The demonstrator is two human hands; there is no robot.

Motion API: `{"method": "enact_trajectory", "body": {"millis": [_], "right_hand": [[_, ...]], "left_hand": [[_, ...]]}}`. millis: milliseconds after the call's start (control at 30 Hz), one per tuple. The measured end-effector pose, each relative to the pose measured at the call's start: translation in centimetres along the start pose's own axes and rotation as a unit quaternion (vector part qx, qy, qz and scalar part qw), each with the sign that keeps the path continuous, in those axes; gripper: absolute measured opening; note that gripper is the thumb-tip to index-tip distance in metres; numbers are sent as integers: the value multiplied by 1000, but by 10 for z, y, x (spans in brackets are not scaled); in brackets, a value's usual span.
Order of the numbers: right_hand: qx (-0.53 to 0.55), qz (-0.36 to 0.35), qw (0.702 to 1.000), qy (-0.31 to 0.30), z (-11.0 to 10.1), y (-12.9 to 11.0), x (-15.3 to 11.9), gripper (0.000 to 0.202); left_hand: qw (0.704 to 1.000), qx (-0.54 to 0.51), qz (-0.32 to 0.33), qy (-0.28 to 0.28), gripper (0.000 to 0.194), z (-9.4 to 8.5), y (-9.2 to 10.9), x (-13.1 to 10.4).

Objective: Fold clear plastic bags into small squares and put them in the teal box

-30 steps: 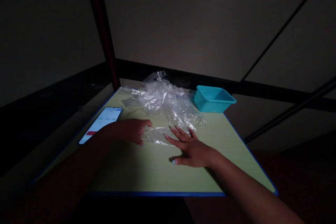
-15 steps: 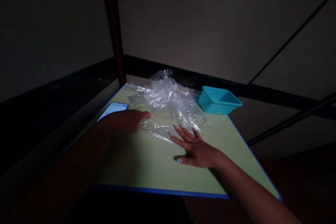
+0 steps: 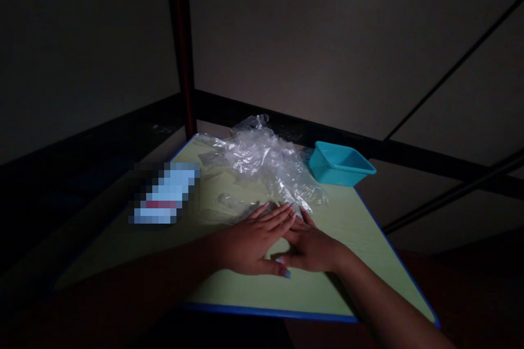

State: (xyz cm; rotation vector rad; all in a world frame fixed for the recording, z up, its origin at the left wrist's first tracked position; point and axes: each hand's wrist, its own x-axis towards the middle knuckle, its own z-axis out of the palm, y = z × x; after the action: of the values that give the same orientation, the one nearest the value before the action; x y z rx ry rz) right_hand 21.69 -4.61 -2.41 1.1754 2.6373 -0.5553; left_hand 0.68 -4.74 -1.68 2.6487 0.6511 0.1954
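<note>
Clear plastic film [image 3: 231, 204], long axis crosswise on table [image 3: 245, 295], is touched by outstretched left hand [image 3: 251, 242]; right hand [image 3: 317, 248], thumb spread wide, is partly overlapped.

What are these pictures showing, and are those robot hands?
No robot here! They are a person's bare hands. One camera, worn on that person's head, looks forward and down for every picture.

On the pale table lies a shiny heap of see-through plastic. Beside it sits an open turquoise bin. The bright shape on the left is blurred into squares.

The left hand lies partly over the right hand, near a flatter bit of plastic. Neither hand seems to grip anything.
</note>
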Motion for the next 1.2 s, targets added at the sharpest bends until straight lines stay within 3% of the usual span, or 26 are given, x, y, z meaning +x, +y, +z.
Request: {"method": "enact_trajectory", "body": {"millis": [333,867,1033,1200], "right_hand": [[-13,6,1000,-1,-1,-1,-1,88],[4,10,1000,-3,-5,-3,-1,86],[9,5,1000,0,-4,-2,-1,86],[18,3,1000,-1,-6,-3,-2,87]], "left_hand": [[998,11,-59,-1,84,11,-7,2],[952,-1,-305,29,71,15,-4,-3],[933,28,-351,70,71,16,-3,1],[925,110,-341,129,66,12,-20,2]]}}
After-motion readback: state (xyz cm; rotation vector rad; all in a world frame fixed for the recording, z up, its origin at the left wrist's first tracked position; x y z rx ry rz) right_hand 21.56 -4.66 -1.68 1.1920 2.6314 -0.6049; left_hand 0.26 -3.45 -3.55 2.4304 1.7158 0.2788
